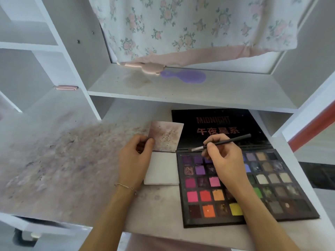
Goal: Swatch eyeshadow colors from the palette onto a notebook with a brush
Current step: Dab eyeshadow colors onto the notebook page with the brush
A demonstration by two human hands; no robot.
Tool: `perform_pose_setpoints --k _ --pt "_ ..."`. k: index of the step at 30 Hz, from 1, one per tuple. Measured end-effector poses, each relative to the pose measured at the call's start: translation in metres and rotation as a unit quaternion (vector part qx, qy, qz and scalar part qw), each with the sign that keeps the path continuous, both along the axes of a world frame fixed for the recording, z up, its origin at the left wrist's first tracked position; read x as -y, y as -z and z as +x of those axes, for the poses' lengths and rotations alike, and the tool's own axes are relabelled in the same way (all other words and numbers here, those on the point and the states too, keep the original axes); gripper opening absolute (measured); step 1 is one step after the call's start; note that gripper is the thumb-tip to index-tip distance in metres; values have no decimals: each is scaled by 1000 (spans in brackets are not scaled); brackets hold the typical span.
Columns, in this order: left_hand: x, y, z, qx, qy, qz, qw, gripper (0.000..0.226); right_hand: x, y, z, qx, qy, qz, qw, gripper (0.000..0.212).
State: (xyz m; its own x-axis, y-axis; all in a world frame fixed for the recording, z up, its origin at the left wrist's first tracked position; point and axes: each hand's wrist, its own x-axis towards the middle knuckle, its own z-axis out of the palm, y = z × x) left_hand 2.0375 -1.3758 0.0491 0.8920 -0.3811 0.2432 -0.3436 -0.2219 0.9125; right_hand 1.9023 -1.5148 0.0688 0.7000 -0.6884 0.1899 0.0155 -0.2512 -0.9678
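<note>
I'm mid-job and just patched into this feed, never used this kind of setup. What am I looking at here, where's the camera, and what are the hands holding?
There is no machine here: a person works with two bare hands, and the single picture comes from a camera worn on the head, looking forward and down. The right hand pinches a thin dark brush, its pale tip pointing left above the top edge of the open eyeshadow palette. The left hand holds the left edge of a small open notebook; its upper page is stained with colour, its lower page looks blank. Both lie on a powder-smudged desk. A purple hairbrush sits on the shelf above.
</note>
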Motion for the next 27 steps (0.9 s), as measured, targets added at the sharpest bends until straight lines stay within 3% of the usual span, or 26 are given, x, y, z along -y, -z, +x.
perform_pose_setpoints --k 6,13,27 --pt "-1 0 3 -1 -12 -7 1000 24 -6 4 -1 -51 -31 -84 995 19" --pt "0 -1 3 -1 -18 12 1000 21 -6 6 -1 -85 -55 -127 987 17" --pt "-1 -2 4 -36 -9 -16 999 13 -5 6 -4 -92 -66 -139 984 17"
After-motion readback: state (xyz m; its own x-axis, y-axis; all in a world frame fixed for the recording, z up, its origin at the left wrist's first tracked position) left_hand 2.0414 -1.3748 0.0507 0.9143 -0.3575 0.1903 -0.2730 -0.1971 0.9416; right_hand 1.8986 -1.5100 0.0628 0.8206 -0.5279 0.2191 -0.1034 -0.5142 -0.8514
